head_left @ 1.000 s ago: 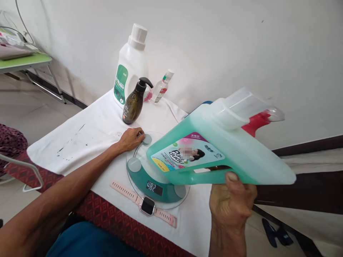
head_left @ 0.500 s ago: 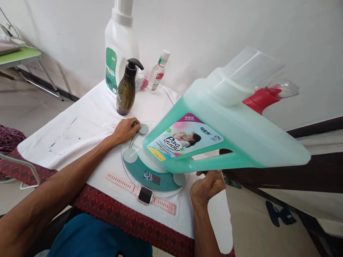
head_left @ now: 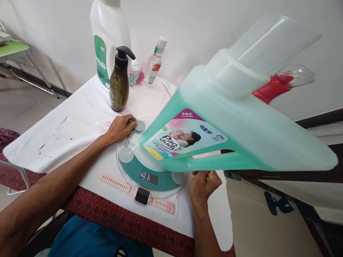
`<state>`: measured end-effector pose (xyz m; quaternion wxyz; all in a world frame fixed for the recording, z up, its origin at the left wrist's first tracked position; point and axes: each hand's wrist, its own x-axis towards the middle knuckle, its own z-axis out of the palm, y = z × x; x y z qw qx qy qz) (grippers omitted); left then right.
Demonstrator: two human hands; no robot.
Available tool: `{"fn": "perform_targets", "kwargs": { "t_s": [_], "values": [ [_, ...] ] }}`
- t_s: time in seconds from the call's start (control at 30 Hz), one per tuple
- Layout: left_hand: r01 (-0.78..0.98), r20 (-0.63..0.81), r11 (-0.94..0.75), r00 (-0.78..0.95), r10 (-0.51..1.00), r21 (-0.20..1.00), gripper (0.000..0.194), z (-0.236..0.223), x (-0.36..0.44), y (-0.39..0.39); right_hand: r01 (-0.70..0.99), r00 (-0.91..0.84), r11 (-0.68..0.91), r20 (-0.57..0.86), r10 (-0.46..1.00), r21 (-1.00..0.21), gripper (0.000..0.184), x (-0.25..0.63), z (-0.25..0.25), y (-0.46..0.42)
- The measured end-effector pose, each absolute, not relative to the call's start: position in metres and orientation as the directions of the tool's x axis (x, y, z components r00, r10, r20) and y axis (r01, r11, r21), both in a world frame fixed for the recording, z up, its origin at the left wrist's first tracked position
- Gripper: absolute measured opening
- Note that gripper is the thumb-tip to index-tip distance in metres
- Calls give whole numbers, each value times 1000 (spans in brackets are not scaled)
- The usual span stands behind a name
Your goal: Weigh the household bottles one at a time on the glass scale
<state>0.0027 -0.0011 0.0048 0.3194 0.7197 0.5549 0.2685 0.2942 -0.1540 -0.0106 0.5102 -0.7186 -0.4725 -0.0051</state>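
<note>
Over the white-covered tabletop point(head_left: 80, 107), two bare hands reach in from the near side. The left arm runs diagonally inward; the left hand point(head_left: 122, 127) lies low, knuckles up and fingers curled, fingertips at the rim of one round glass scale point(head_left: 164, 180), beside a round pad point(head_left: 139, 125). The right forearm rises steeply, and the right hand point(head_left: 205, 182) is loosely closed just below the handle of one big green jug point(head_left: 241, 117); whether it grips the handle cannot be told. The jug slants across the view, its lower end over the scale, large clear cap toward the upper right.

Three round pads show on the scale, plus one lit display point(head_left: 149, 177). One pink watch point(head_left: 142, 196) lies along its near edge. Farther back stand three bottles: one white jug point(head_left: 112, 32), one dark pump bottle point(head_left: 119, 84) and one small clear bottle point(head_left: 155, 64). One floral packet point(head_left: 136, 74) sits among them. One red nozzle point(head_left: 273, 87) shows behind the green jug, and two blue slippers point(head_left: 271, 203) lie on the floor point(head_left: 249, 221).
</note>
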Motion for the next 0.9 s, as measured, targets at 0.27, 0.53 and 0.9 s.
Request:
{"fn": "perform_targets", "kwargs": {
  "t_s": [0.27,0.53,0.9],
  "values": [
    [651,35,-185,236,971,737,28,4,3,-1,726,537,-73,497,682,-684,49,298,-18,-153],
    [657,39,-186,232,972,730,28,4,4,-2,777,496,-119,485,720,-618,60,293,-10,-152],
    [660,40,-185,229,973,728,31,3,4,-1,828,440,-100,529,726,-552,61,293,-9,-151]
  ]
}}
